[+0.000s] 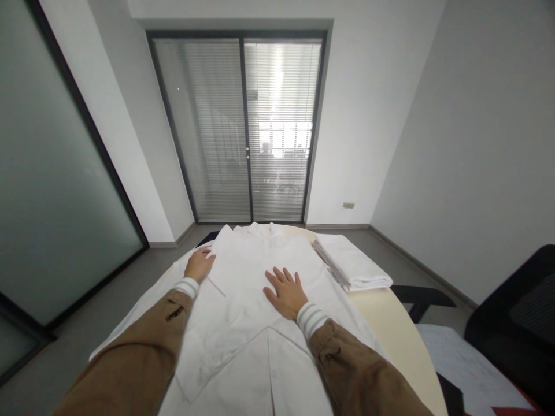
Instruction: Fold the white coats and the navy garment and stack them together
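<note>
A white coat point(243, 312) lies spread over the round table, its collar toward the far edge and its lower part running toward me. There are creases across the front, and a pocket edge shows near its left side. My left hand point(200, 264) rests at the coat's left edge near the shoulder, fingers loosely apart. On the middle of the chest my right hand point(286, 293) lies flat with its fingers spread. Neither hand grips the cloth visibly.
A folded stack of white cloth point(355, 263) sits at the table's right side. The pale tabletop point(405, 329) shows along the right edge. To the right stands a black office chair point(515, 323), with a printed sheet point(468, 364) on its seat. Behind are glass doors point(247, 127) with blinds.
</note>
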A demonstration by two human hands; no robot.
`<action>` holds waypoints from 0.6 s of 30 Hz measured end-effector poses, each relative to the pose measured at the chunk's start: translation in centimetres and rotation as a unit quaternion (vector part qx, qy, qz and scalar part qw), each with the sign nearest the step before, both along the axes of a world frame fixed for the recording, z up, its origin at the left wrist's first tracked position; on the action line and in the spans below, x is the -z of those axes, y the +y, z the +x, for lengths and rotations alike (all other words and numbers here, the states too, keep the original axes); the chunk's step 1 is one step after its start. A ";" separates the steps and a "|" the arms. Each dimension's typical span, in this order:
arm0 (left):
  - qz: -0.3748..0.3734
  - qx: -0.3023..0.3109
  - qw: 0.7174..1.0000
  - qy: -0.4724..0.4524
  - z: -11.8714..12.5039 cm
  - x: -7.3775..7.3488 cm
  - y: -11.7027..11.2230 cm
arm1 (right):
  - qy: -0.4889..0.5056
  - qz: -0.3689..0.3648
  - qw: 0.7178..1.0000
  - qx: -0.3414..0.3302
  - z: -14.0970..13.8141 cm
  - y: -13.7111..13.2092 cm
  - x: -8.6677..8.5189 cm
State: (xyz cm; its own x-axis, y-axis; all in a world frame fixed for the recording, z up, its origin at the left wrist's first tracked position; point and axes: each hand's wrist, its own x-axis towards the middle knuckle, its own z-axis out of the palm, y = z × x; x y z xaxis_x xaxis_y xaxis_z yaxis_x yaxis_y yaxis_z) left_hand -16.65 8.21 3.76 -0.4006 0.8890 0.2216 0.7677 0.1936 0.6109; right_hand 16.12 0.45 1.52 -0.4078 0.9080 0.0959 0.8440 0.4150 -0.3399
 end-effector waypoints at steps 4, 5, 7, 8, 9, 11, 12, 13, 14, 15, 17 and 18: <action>0.006 0.022 1.000 0.019 0.7 -0.8 -0.2 | 0.018 0.001 0.996 -0.092 0.2 -0.3 -0.6; 0.008 0.030 0.999 0.026 1.0 -1.1 -0.2 | 0.017 0.000 0.994 -0.105 0.3 -0.4 -0.6; 0.011 0.051 0.998 0.043 1.5 -1.8 -0.4 | 0.009 0.000 0.993 -0.114 0.3 -0.4 -0.6; 0.012 0.063 0.997 0.051 1.8 -2.1 -0.5 | 0.004 0.000 0.994 -0.114 0.3 -0.4 -0.6; 0.012 0.076 0.995 0.059 2.0 -2.3 -0.7 | -0.003 -0.001 0.994 -0.113 0.2 -0.3 -0.7; 0.010 0.101 0.992 0.074 2.2 -2.5 -1.1 | -0.024 -0.006 0.993 -0.114 -0.2 -0.2 -1.2; 0.008 0.112 0.990 0.080 2.3 -2.6 -1.3 | -0.037 -0.009 0.993 -0.112 -0.6 -0.2 -1.5; 0.007 0.121 0.989 0.086 2.2 -2.5 -1.5 | -0.049 -0.011 0.993 -0.110 -1.1 -0.2 -1.9; 0.005 0.130 0.987 0.092 2.2 -2.5 -1.6 | -0.059 -0.012 0.992 -0.108 -1.8 -0.2 -2.3; 0.003 0.137 0.986 0.096 2.1 -2.4 -1.8 | -0.063 -0.011 0.992 -0.107 -2.5 -0.3 -2.6; -0.002 0.147 0.984 0.101 1.8 -2.3 -1.9 | -0.051 -0.005 0.992 -0.112 -4.1 -0.5 -2.8; -0.004 0.149 0.984 0.103 1.6 -2.3 -2.0 | -0.038 0.003 0.992 -0.117 -4.8 -0.6 -2.6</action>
State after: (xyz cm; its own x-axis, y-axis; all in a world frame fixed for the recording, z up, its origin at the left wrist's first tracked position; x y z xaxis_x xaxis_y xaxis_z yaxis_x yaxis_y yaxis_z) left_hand -15.03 6.26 6.02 -0.0704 0.9622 0.2632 0.8982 -0.0536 0.4363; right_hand 11.31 -0.13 4.17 -0.6134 0.7874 0.0612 0.7479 0.6040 -0.2754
